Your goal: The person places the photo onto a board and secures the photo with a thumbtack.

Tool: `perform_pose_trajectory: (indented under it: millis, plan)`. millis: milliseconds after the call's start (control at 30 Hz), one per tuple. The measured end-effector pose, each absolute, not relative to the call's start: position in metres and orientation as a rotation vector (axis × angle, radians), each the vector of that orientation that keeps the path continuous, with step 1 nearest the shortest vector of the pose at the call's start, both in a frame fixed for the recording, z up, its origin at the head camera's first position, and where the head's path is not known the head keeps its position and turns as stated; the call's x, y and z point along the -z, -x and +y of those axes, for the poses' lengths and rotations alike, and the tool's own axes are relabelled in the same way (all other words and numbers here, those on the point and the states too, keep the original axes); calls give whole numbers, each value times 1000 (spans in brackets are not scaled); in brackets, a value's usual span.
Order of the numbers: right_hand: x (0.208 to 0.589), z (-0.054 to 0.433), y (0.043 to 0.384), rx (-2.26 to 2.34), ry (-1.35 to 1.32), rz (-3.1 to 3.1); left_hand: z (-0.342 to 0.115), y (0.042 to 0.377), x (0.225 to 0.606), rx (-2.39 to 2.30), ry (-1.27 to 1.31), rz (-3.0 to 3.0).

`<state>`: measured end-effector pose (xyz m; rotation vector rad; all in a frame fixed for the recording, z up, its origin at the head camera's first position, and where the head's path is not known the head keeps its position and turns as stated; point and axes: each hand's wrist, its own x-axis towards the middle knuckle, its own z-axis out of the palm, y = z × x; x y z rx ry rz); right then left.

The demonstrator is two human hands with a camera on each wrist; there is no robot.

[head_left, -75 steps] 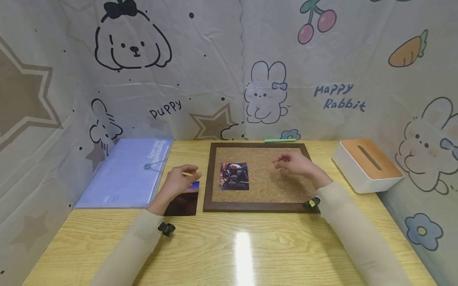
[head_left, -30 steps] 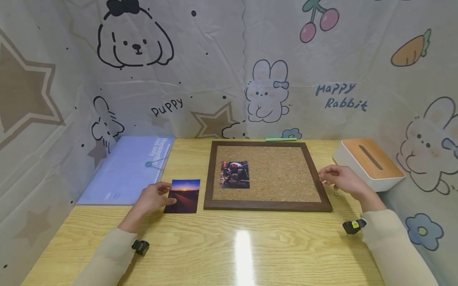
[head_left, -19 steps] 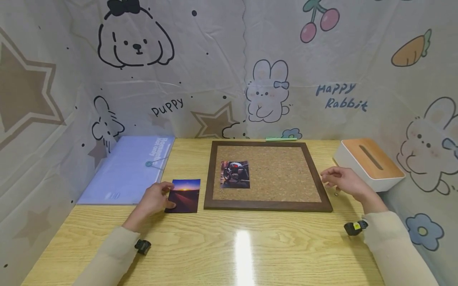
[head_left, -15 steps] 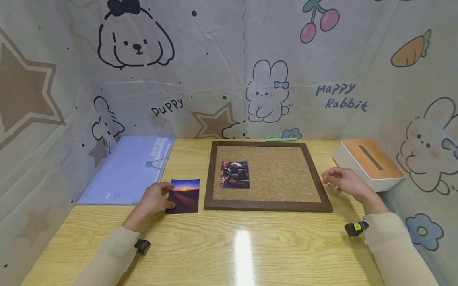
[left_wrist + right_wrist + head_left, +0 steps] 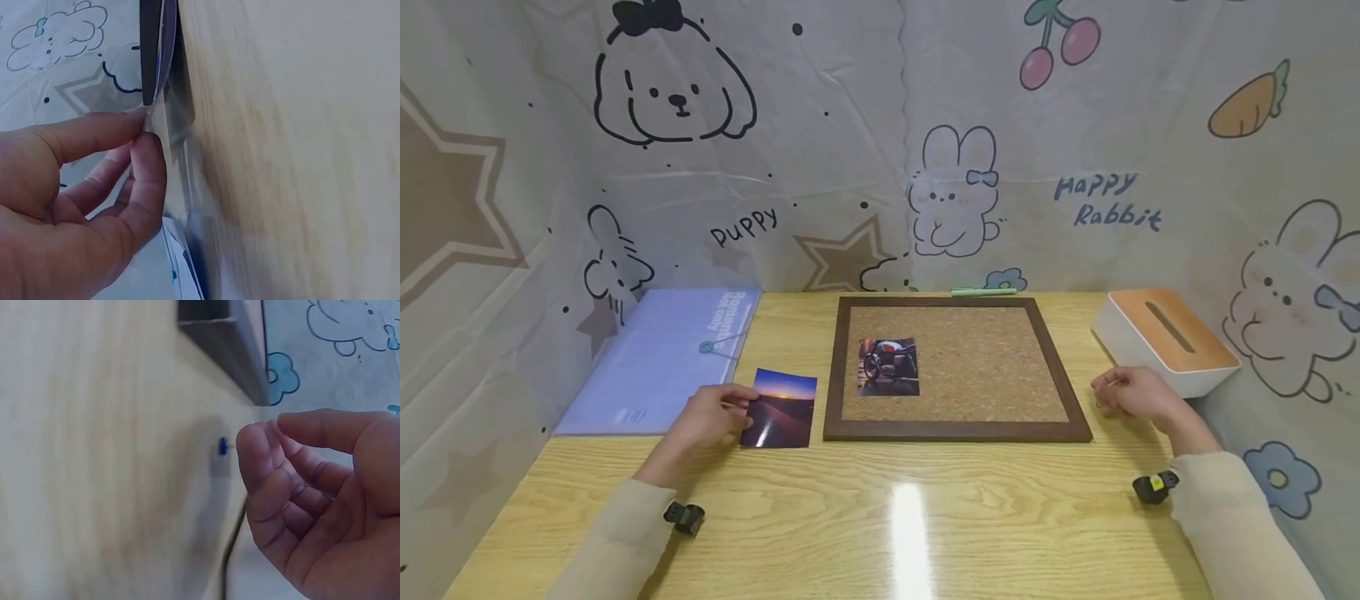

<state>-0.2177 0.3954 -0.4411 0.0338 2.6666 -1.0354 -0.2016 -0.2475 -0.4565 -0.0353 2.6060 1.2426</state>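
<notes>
The yellow wood-grained desk (image 5: 820,517) is bordered by whitish sheet walls (image 5: 827,150), where cartoon rabbits (image 5: 955,204) are printed; a white streak of light (image 5: 910,537) is reflected on the desk.

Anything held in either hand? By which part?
Left hand: sunset photo, pinched at its left edge in the head view. Right hand: cannot tell; a small blue item shows beside it, no clear grip.

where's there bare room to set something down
Widest free patch: table in front of the corkboard, between the sleeves. The corkboard's right half, beside the motorcycle photo, is bare too. Crowded: left, with folder, sunset photo, left hand; right, with right hand, blue pin, white box.
</notes>
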Motion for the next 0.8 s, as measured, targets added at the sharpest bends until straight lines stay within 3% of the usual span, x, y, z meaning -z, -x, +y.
perform_pose_trajectory:
  millis: [800]
  plan:
    - [460, 405, 221, 794, -112, 2772, -253, 214, 442, -1462, -12, 2498]
